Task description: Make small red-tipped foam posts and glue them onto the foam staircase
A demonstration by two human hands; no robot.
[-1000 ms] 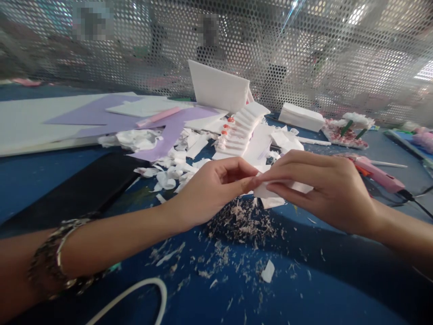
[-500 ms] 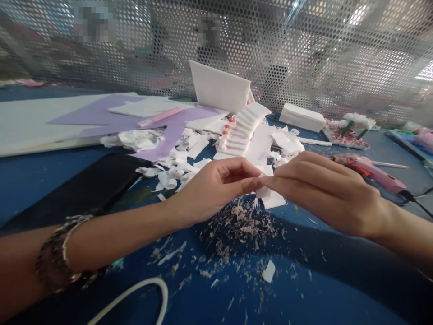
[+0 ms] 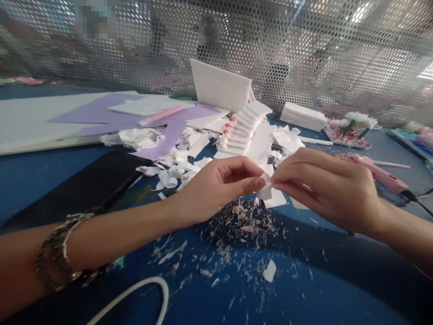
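Both hands meet above the blue table [image 3: 304,289] and pinch one small white paper piece [image 3: 265,192]. My left hand [image 3: 216,187] grips its left edge between thumb and forefinger, the other fingers curled. My right hand [image 3: 324,187] grips its right side with closed fingertips and hides most of the piece. Directly beneath lies a heap of fine paper shavings [image 3: 243,223]. A beaded bracelet [image 3: 59,253] circles my left wrist.
Behind the hands stand a white paper staircase model [image 3: 245,128] and folded white card [image 3: 219,85]. Purple and white sheets [image 3: 91,115] lie left, a black board [image 3: 91,180] nearer. A pink glue gun [image 3: 382,176] lies right. A white cable [image 3: 142,293] loops near me. Perforated metal screen behind.
My right hand has drawn slightly right and up, so a little more of the white piece shows between the fingertips. The left hand holds its place.
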